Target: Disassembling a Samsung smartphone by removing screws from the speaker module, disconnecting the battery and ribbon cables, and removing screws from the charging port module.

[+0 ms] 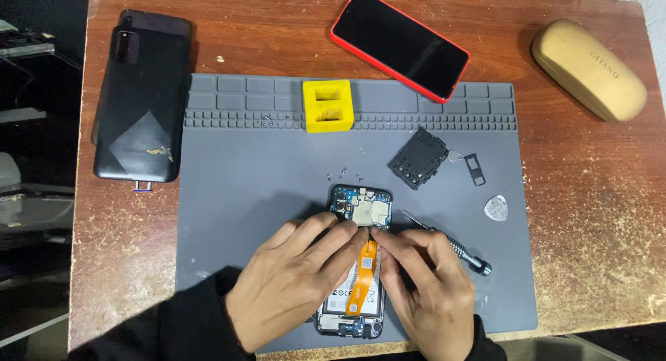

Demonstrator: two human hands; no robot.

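Note:
An opened phone (pixel 361 208) lies back-up on the grey work mat (pixel 263 173), its circuit board, battery and an orange flex cable (pixel 363 278) exposed. My left hand (pixel 291 284) rests over the phone's left side, fingertips pressing at the board's lower edge. My right hand (pixel 427 291) covers the right side, its fingertips meeting the left hand's at the top of the flex cable. A small screwdriver (pixel 451 244) lies under or against my right hand, its handle sticking out to the right; I cannot tell if it is gripped.
On the mat: a yellow block (pixel 327 105), loose screws (pixel 343 172), a black inner cover (pixel 418 158), a SIM tray (pixel 475 168), a pick (pixel 496 208). On the wooden table: black back covers (pixel 142 97), a red-edged phone (pixel 400 43), a tan glasses case (pixel 588 69).

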